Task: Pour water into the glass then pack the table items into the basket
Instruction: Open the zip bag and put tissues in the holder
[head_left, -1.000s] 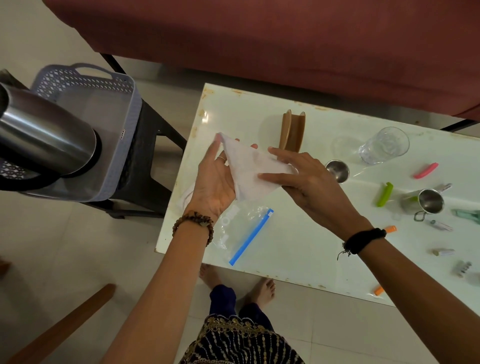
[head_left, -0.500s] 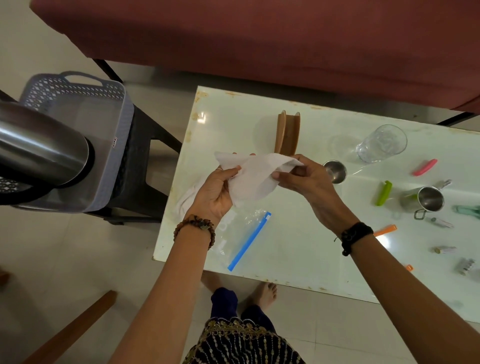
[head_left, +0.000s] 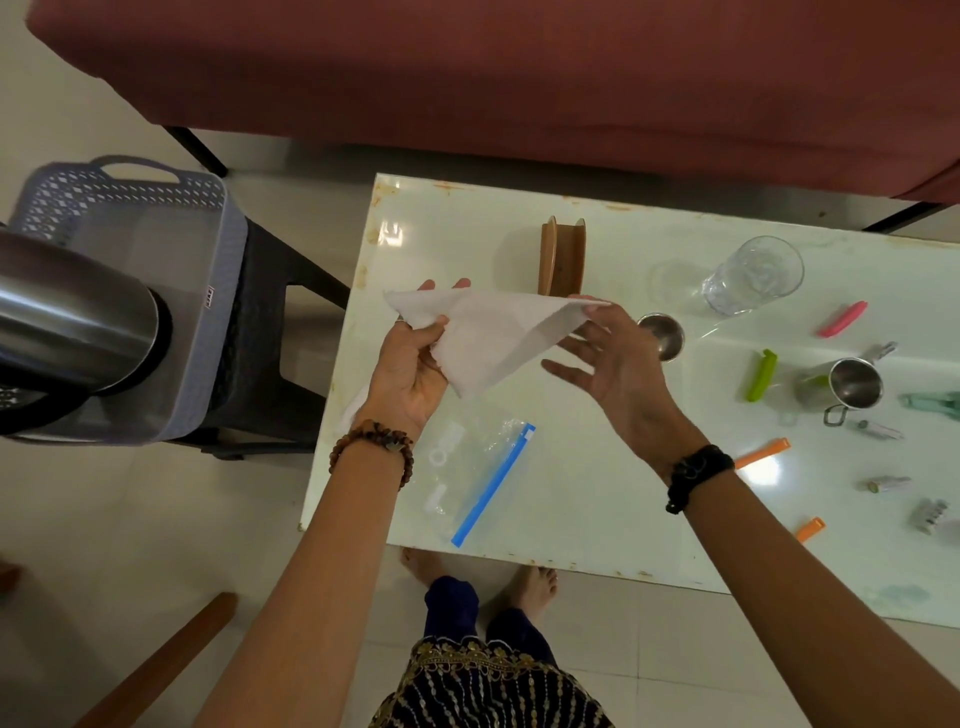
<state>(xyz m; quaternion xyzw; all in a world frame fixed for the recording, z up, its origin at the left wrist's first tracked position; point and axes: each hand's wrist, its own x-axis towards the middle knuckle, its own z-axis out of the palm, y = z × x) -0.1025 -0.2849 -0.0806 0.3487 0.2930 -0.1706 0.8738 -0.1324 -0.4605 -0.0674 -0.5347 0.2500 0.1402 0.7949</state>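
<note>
The left hand (head_left: 410, 364) grips a white napkin (head_left: 488, 338) above the table (head_left: 597, 493). The right hand (head_left: 618, 364) pinches its far corner, other fingers spread wide

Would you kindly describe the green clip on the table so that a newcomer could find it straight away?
Start at the white table and go to its right part, where small clips lie scattered. The green clip lies between the small steel cup and the handled steel mug. It is the only lime-green piece; the others are pink or orange.
</note>
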